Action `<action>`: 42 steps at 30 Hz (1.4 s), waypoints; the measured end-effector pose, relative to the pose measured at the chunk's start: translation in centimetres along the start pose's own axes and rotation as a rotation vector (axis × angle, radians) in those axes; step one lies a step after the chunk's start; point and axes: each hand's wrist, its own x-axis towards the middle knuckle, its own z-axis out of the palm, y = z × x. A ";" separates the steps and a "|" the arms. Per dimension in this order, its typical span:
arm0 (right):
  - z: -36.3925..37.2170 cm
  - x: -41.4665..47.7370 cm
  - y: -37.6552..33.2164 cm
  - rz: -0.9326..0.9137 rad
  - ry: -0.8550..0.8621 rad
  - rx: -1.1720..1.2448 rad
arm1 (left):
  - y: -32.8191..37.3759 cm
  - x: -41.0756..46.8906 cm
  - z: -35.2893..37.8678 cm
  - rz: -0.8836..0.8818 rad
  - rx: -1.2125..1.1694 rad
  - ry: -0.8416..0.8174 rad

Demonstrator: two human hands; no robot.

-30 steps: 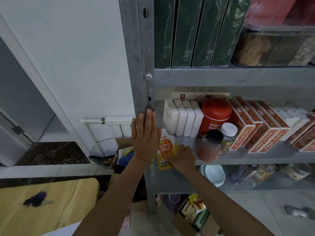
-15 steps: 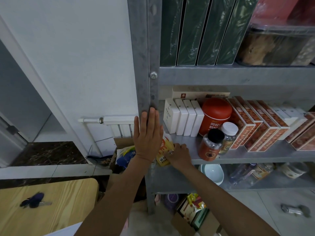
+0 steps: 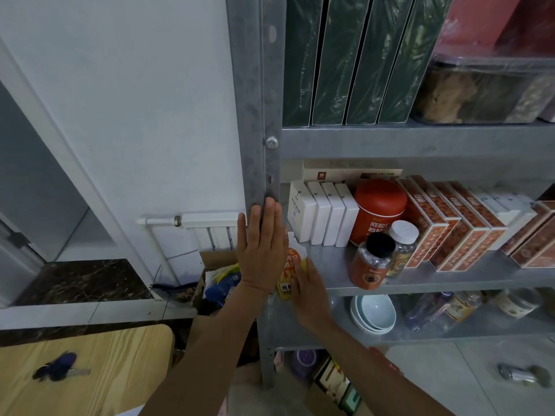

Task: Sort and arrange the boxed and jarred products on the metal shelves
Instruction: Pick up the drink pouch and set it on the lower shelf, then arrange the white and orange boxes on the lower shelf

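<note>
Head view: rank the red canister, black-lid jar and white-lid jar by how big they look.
1. Red canister.
2. Black-lid jar.
3. White-lid jar, but it stands behind and is partly hidden, so the two jars may really match.

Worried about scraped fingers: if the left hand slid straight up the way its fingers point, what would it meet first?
Probably the bolt head on the metal upright that the left hand lies flat against.
</note>
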 end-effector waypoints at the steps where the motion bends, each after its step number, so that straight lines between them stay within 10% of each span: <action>1: 0.0 0.0 0.0 0.014 -0.002 -0.004 | 0.0 0.0 -0.1 0.000 0.008 -0.001; 6: -0.6 0.2 -0.2 0.134 0.054 0.111 | 0.1 0.0 -0.3 -0.006 0.012 -0.006; 13: -7.1 4.8 -1.8 0.021 0.709 -0.034 | 0.0 -0.2 -0.3 0.000 0.004 -0.019; 19: -9.9 8.6 -1.6 0.017 0.444 -0.310 | 0.0 -0.3 -0.1 -0.013 -0.011 -0.042; 31: -8.2 7.3 -1.9 0.089 0.637 -0.349 | -0.2 -0.4 -0.5 -0.008 -0.014 -0.086; 42: -11.8 4.6 -1.5 -0.006 0.929 0.659 | -0.3 0.0 -1.4 0.027 0.041 -0.182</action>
